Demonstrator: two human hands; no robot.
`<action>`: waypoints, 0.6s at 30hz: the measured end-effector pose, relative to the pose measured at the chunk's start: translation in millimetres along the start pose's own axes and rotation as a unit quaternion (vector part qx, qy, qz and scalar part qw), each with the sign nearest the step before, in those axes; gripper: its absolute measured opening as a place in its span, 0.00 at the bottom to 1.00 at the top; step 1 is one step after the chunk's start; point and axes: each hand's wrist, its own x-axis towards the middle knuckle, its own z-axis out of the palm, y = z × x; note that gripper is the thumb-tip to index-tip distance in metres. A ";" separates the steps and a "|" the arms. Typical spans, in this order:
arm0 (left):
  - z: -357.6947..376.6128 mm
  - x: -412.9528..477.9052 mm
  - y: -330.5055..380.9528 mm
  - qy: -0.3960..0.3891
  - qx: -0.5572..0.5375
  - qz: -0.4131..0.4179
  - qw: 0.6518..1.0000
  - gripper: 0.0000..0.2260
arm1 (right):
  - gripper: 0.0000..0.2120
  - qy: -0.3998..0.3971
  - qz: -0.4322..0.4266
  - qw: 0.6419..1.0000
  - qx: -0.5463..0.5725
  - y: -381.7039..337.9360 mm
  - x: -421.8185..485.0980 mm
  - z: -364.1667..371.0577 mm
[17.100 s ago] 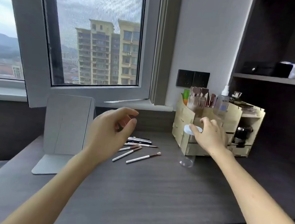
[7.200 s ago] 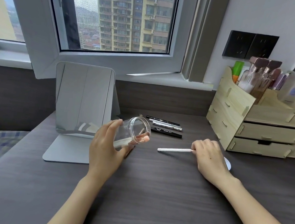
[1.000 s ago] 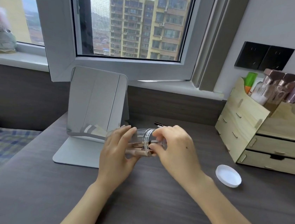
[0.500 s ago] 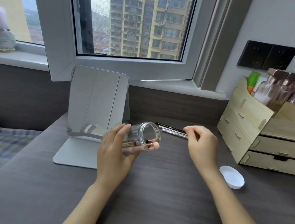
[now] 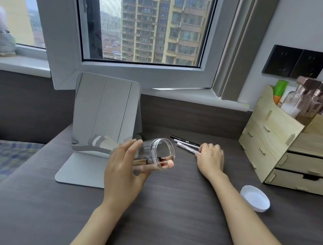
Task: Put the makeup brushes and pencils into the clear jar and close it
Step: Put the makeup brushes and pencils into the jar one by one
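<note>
While left hand (image 5: 125, 170) holds tilted clear plastic jar (image 5: 153, 153) with brushes already inside, right hand (image 5: 211, 158) closes on slim dark pencils (image 5: 186, 143) lying on dark table (image 5: 165, 223); round white lid (image 5: 255, 198) off.

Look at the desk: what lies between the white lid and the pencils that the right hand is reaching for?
In the head view, only the right hand and its forearm cross the bare desk between the white lid and the pencils.

Right hand (image 5: 210, 160) now down on the pencils (image 5: 187, 144), brushes (image 5: 152, 160) already in jar (image 5: 156, 152)
</note>
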 end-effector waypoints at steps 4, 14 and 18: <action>2.0 -1.0 -0.9 -0.008 -0.002 0.007 1.000 0.34 | 0.12 -0.020 -0.044 0.998 -0.043 9.1 -8.0 -5.0; 2.2 -3.3 -1.8 -0.013 0.005 0.002 1.000 0.34 | 0.07 -0.036 -0.041 0.836 0.546 -6.1 -99.6 -120.8; 1.7 -3.9 0.4 -0.013 0.001 0.008 1.000 0.34 | 0.05 0.091 -0.127 0.906 0.394 -16.9 -121.8 -133.8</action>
